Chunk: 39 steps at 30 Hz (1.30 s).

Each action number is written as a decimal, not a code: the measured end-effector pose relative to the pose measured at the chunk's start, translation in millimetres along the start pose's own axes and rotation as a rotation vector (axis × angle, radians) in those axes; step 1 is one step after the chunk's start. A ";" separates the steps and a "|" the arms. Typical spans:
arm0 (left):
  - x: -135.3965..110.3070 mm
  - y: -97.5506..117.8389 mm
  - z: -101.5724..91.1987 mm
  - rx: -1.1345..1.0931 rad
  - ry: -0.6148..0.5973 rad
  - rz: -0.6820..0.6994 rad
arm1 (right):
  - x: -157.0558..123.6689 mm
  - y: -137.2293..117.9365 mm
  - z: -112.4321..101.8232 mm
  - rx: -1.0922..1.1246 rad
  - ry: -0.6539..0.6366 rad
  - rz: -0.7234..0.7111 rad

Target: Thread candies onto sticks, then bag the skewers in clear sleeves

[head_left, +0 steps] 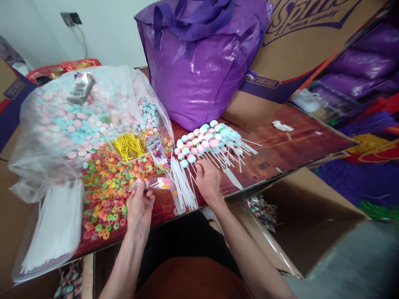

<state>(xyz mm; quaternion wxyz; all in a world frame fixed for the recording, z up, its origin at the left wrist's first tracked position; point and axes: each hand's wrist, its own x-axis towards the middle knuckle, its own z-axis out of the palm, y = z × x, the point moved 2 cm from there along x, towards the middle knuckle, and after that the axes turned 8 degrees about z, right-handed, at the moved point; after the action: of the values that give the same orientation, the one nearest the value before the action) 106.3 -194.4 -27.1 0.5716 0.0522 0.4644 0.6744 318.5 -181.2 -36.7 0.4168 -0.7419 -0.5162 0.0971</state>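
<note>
My left hand [140, 203] is closed on a small clear printed plastic bag [162, 183], which points to the right over the table. The fingers of my right hand [209, 182] are pinched at the near edge of a pile of candy skewers [208, 139], by the white stick of one with a blue ball [184, 163]. The skewers carry pink, blue and white balls, and their sticks point toward me. Between my hands lies a bundle of loose white sticks [183, 185]. Ring candies [107, 182] in green, orange and red spread around my left hand.
Gold twist ties [129, 146] sit in a small tray beside a stack of printed bags [156, 149]. A large plastic bag of candy balls [75, 120] and a pack of white sticks [54, 224] are on the left. Behind stands a purple bag [199, 79]; an open carton [299, 220] is below right.
</note>
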 end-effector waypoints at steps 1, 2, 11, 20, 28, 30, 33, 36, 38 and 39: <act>1.0 0.7 -0.3 0.000 0.010 -0.008 | -3.8 -1.9 -4.9 0.100 -0.002 0.019; 2.2 1.7 -0.5 -0.001 0.018 -0.014 | -8.6 -3.9 -10.6 0.201 -0.020 0.042; 9.0 8.6 2.3 0.003 0.027 -0.025 | -58.6 -7.5 -62.1 0.458 -0.182 0.048; 4.8 5.0 4.1 0.056 -0.038 0.049 | -56.8 -3.3 -82.6 0.124 -0.124 -0.280; 11.5 7.3 -4.1 0.182 -0.145 0.178 | -56.4 -3.3 -81.5 0.125 -0.248 -0.299; 12.0 6.5 -5.8 0.194 -0.137 0.192 | -59.5 -3.3 -77.7 0.179 -0.287 -0.260; 9.1 4.5 -5.6 0.203 -0.137 0.240 | -64.7 -3.7 -71.2 0.228 -0.316 -0.197; 4.0 0.7 -2.5 0.209 -0.173 0.238 | -68.6 -4.2 -63.8 0.299 -0.363 -0.136; 1.7 -1.7 -0.9 0.205 -0.186 0.222 | -70.3 -4.3 -59.3 0.345 -0.383 -0.102; 1.1 -2.6 -0.6 0.200 -0.186 0.220 | -70.8 -4.4 -57.3 0.357 -0.390 -0.090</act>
<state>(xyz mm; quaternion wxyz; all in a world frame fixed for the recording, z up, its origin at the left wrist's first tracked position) 107.4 -194.1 -29.7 0.5267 0.2215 0.4660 0.6756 316.7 -270.4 -17.5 0.4375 -0.6003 -0.5940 0.3089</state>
